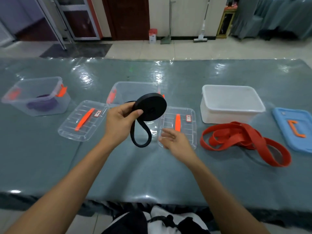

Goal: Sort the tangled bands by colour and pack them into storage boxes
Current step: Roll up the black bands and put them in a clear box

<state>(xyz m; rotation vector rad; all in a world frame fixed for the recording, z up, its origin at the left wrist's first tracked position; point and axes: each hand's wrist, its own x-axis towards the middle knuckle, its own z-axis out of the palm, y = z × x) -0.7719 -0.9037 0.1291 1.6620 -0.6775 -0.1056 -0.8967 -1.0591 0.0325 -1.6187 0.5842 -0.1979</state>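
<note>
Desk (152,174) carried 3 boxes and 2 clear lids. Red band (243,141) lay tangled beside white box (231,105). Left hand (120,123) gripped coiled black band (149,107) above desk. Right hand (177,142) hovered open, fingers relaxed.

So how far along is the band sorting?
Done: a purple band lies in the left clear box. In hand: the left hand grips a rolled black band; the right hand hovers open. Left: the red band lies tangled beside the empty white box, and all lids are off.
</note>
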